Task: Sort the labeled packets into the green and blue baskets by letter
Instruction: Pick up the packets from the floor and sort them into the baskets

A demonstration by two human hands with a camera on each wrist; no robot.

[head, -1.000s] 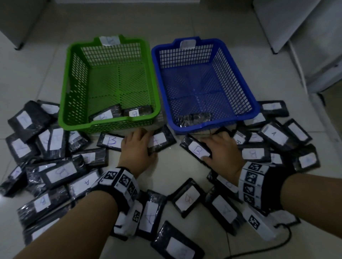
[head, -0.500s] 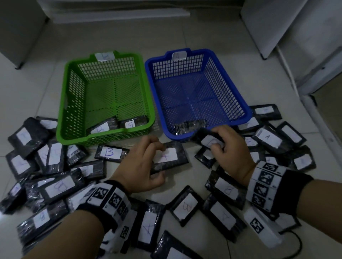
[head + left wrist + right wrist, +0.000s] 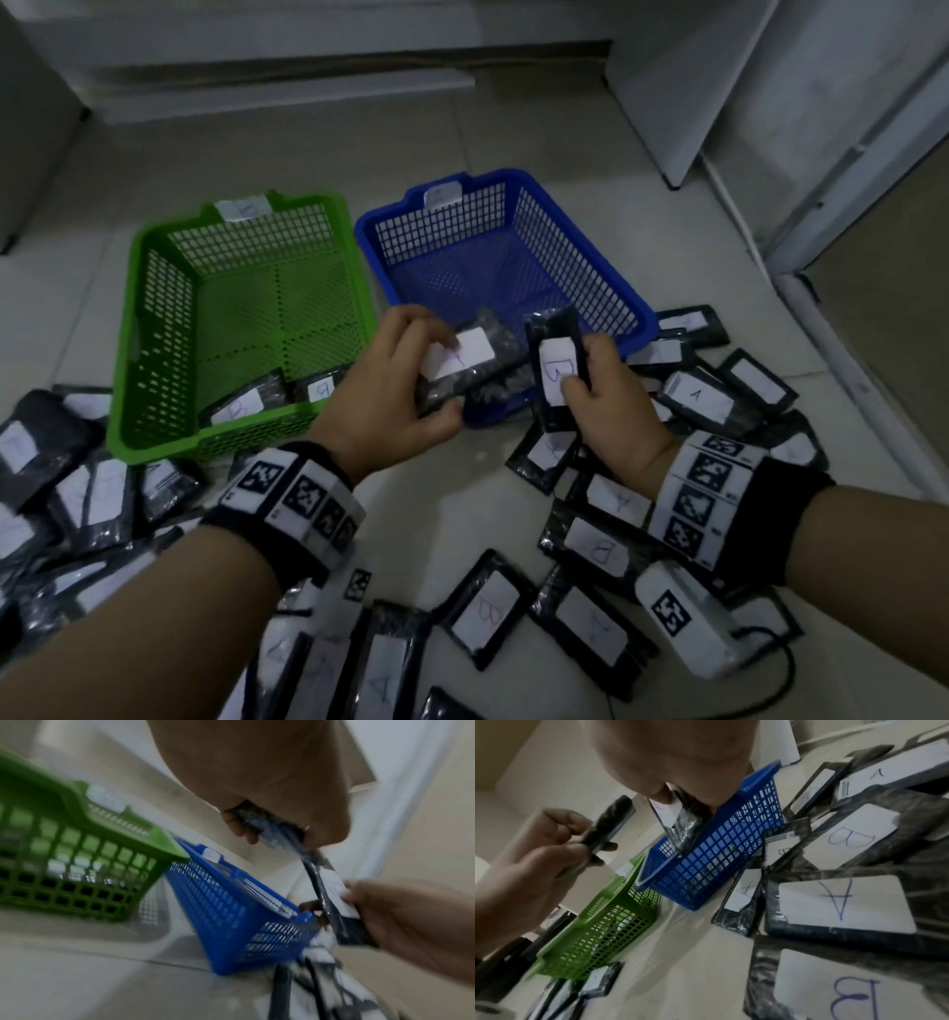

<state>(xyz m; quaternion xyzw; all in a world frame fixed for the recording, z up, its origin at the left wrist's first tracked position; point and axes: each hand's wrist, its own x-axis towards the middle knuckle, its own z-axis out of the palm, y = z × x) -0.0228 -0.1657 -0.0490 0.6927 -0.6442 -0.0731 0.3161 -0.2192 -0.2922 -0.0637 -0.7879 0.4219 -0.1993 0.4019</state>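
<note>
My left hand (image 3: 395,390) grips a black packet (image 3: 470,367) whose white label is partly hidden by my fingers, raised over the near rim of the blue basket (image 3: 624,308). Beside it my right hand (image 3: 606,406) holds a second black packet labelled B (image 3: 557,365) upright. The green basket (image 3: 154,329) stands left of the blue one, with two packets (image 3: 246,398) at its near end, one marked B. In the left wrist view my fingers (image 3: 237,827) curl round the packet (image 3: 272,833). The right wrist view shows my thumb on the B packet (image 3: 680,815).
Many black packets with white A or B labels lie on the tiled floor round both baskets, such as an A packet (image 3: 703,398) at right and a B packet (image 3: 485,609) near me. White cabinets (image 3: 719,77) and a wall stand behind and to the right.
Both hands took a packet each off the floor and lifted them toward the blue basket's near rim. The head view has tilted up, so the baskets sit lower in frame.
</note>
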